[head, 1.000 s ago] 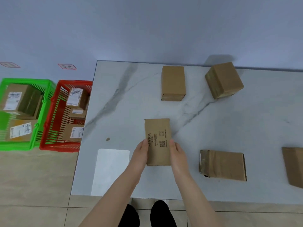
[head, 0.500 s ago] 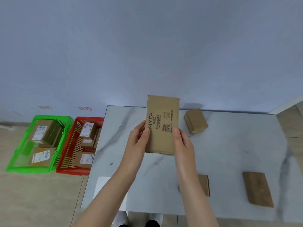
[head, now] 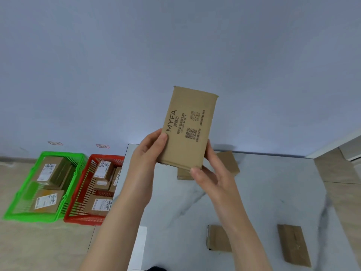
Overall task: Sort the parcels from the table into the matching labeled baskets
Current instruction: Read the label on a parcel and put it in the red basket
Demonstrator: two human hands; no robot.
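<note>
**Head view.** A flat parcel point(head: 190, 130) is held upright above the far part of the table point(head: 263, 192), with its printed face toward the camera. The left hand point(head: 148, 151) grips the lower left edge, thumb on the front. The right hand point(head: 213, 173) pinches the lower right corner. A green basket point(head: 60, 153) and a red basket point(head: 106, 156) stand on the floor to the left, each holding labelled boxes. The step in hand appears to be inspection. No shipping label shows on this face, so the next move probably calls for turning the parcel over before choosing a basket.
</note>
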